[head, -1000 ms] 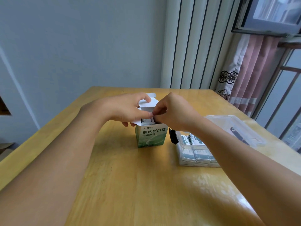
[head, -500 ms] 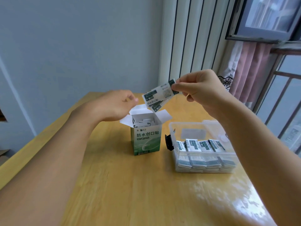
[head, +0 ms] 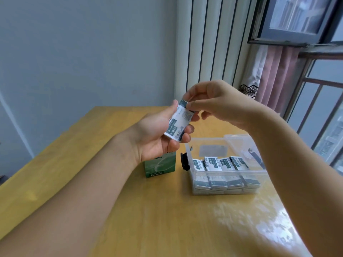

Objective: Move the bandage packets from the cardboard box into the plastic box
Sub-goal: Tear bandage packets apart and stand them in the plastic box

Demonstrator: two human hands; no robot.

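A pale wall rises behind the wooden table (head: 78, 182), and farther right come a ribbed white panel (head: 209, 43), a pink curtain (head: 274, 76) and a barred window (head: 319, 112). Near the table's middle stands the green cardboard box (head: 159, 166), its upper part hidden behind the left hand (head: 157, 136), which is raised above it, palm turned up and toward the right. That hand's thumb and curled fingers clasp a small stack of bandage packets (head: 179, 121), held tilted in the air above the box. The right hand (head: 222, 104) meets it from the right, forearm slanting down to the lower right corner; its thumb and forefinger pinch the stack's upper end. Just right of the green box sits the clear plastic box (head: 226, 190), open, holding rows of packets (head: 220, 164) along its near side, with a black latch (head: 184, 161) on its left end.
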